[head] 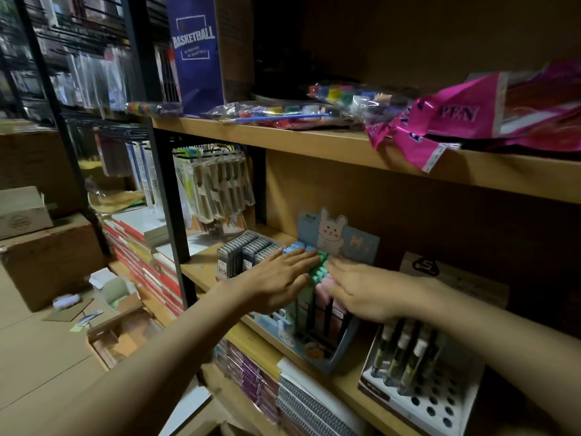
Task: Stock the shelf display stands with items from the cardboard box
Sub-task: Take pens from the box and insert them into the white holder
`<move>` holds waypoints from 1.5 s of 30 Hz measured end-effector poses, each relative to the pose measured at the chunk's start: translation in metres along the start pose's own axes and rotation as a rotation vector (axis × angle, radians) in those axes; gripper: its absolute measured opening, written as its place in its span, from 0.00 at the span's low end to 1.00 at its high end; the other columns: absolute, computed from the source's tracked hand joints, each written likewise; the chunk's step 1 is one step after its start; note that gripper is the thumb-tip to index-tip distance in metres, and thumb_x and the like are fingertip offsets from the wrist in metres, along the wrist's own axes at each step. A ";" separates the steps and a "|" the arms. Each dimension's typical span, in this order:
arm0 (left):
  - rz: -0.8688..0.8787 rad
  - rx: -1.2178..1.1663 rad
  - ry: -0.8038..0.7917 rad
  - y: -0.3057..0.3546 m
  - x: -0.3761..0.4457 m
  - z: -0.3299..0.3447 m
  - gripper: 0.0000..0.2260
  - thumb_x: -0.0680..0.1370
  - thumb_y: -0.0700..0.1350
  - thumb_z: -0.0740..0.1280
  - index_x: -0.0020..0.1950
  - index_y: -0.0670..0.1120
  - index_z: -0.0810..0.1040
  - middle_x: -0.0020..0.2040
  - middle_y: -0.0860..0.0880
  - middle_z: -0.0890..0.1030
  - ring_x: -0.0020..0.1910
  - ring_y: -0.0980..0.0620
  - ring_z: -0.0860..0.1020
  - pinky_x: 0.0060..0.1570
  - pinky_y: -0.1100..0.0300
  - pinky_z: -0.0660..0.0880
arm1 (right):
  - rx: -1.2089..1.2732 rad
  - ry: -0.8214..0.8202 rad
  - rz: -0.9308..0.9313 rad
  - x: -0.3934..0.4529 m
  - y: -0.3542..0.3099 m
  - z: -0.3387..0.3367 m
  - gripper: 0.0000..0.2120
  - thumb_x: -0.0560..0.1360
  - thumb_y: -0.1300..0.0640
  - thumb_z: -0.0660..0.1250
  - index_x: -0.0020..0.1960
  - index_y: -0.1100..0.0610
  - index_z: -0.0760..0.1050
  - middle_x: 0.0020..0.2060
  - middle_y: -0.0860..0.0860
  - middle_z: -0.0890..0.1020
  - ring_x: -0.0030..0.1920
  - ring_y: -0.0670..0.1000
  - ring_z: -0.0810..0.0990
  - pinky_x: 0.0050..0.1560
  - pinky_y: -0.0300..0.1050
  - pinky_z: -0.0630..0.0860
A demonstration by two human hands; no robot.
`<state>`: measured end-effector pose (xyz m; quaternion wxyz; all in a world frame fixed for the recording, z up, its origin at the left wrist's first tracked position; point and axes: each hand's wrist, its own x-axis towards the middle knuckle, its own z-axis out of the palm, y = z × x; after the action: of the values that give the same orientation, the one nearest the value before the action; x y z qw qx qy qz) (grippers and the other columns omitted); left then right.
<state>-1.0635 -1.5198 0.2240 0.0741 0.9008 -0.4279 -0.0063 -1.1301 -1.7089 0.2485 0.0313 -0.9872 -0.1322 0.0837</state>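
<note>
left hand (276, 280), right hand (367, 294): flat, holding nothing, on pens (317, 269) in bunny stand (338, 350) | lead boxes (248, 253) left (touching) | marker stand (418, 391) right

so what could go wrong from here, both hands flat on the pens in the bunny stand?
1. Both hands, left hand and right hand, press flat on the pastel pens; nothing is gripped, so the packed pens could tip or spill.
2. The bunny display stand sits at the shelf edge; a push may slide it off.
3. The right forearm passes just above the dark pens in the neighbouring white stand and might knock them.
</note>
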 end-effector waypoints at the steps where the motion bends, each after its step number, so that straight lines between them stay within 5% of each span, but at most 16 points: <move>1: -0.005 -0.003 0.033 0.001 -0.002 0.000 0.23 0.85 0.51 0.46 0.80 0.51 0.48 0.80 0.52 0.46 0.78 0.57 0.41 0.76 0.56 0.38 | 0.029 0.051 -0.030 -0.009 0.005 -0.004 0.31 0.83 0.42 0.45 0.80 0.58 0.47 0.79 0.53 0.50 0.78 0.46 0.48 0.77 0.42 0.46; 4: 0.047 -0.063 0.192 0.014 -0.014 0.000 0.24 0.84 0.57 0.45 0.80 0.55 0.47 0.79 0.57 0.44 0.77 0.60 0.39 0.73 0.62 0.37 | 0.097 0.254 -0.118 -0.054 0.027 -0.016 0.33 0.79 0.34 0.43 0.79 0.49 0.55 0.77 0.42 0.58 0.72 0.32 0.51 0.70 0.25 0.45; 6: 0.115 -0.101 0.202 0.029 -0.021 0.004 0.25 0.83 0.59 0.46 0.80 0.56 0.49 0.78 0.60 0.44 0.76 0.63 0.39 0.71 0.66 0.36 | 0.100 0.287 -0.094 -0.089 0.044 -0.015 0.37 0.75 0.27 0.41 0.77 0.44 0.58 0.75 0.38 0.61 0.70 0.28 0.53 0.69 0.24 0.48; 8: 0.144 -0.068 0.143 0.044 -0.024 0.011 0.25 0.83 0.58 0.47 0.80 0.56 0.48 0.78 0.61 0.44 0.76 0.62 0.40 0.71 0.65 0.36 | 0.081 0.242 -0.025 -0.115 0.052 -0.005 0.37 0.73 0.25 0.39 0.77 0.41 0.54 0.76 0.36 0.57 0.72 0.28 0.50 0.73 0.30 0.49; 10: 0.112 -0.006 0.060 0.053 -0.022 0.016 0.25 0.84 0.57 0.48 0.80 0.55 0.46 0.79 0.58 0.44 0.77 0.60 0.40 0.75 0.60 0.36 | 0.053 0.173 0.005 -0.131 0.048 0.009 0.38 0.72 0.26 0.39 0.78 0.39 0.46 0.75 0.34 0.47 0.71 0.26 0.42 0.70 0.26 0.41; 15: 0.055 0.074 0.099 0.066 -0.026 0.016 0.28 0.84 0.54 0.52 0.80 0.53 0.43 0.79 0.54 0.41 0.78 0.55 0.39 0.74 0.56 0.36 | -0.038 0.122 0.043 -0.145 0.028 0.031 0.38 0.76 0.31 0.43 0.78 0.47 0.35 0.74 0.40 0.35 0.74 0.38 0.35 0.71 0.35 0.35; 18: 0.104 0.040 0.191 0.084 -0.030 0.015 0.30 0.82 0.51 0.57 0.80 0.53 0.45 0.80 0.54 0.42 0.78 0.55 0.41 0.75 0.57 0.39 | -0.017 0.189 0.067 -0.151 0.027 0.030 0.34 0.82 0.39 0.48 0.79 0.52 0.37 0.78 0.45 0.38 0.75 0.40 0.36 0.70 0.33 0.35; 25: 0.018 -0.138 0.064 0.135 -0.042 0.027 0.38 0.78 0.45 0.67 0.80 0.52 0.45 0.80 0.49 0.50 0.78 0.48 0.49 0.73 0.52 0.48 | 0.033 0.165 0.166 -0.158 0.010 0.035 0.32 0.83 0.44 0.51 0.80 0.58 0.42 0.79 0.54 0.45 0.79 0.52 0.43 0.75 0.44 0.42; 30: -0.180 -0.038 0.291 0.126 -0.044 0.026 0.35 0.78 0.46 0.65 0.80 0.47 0.49 0.80 0.47 0.51 0.78 0.47 0.49 0.75 0.54 0.43 | 0.071 0.207 0.125 -0.158 0.010 0.036 0.33 0.83 0.45 0.54 0.80 0.58 0.43 0.79 0.53 0.46 0.79 0.51 0.44 0.76 0.44 0.43; 35: -0.214 -0.049 0.221 0.105 -0.030 0.024 0.39 0.76 0.47 0.67 0.80 0.47 0.48 0.80 0.46 0.54 0.78 0.47 0.51 0.77 0.47 0.51 | 0.028 0.229 0.070 -0.145 0.022 0.036 0.38 0.80 0.39 0.57 0.80 0.55 0.44 0.79 0.52 0.47 0.79 0.51 0.45 0.76 0.46 0.45; 45: -0.097 0.024 0.167 0.091 0.005 0.024 0.40 0.72 0.46 0.68 0.79 0.52 0.51 0.79 0.46 0.57 0.78 0.46 0.51 0.73 0.51 0.42 | -0.038 0.218 0.032 -0.137 0.035 0.038 0.41 0.78 0.35 0.57 0.80 0.54 0.43 0.79 0.51 0.48 0.79 0.50 0.47 0.74 0.43 0.45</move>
<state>-1.1323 -1.5836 0.2136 0.0983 0.9186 -0.3763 0.0702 -1.2582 -1.7780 0.2298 0.0252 -0.9928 -0.1138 -0.0262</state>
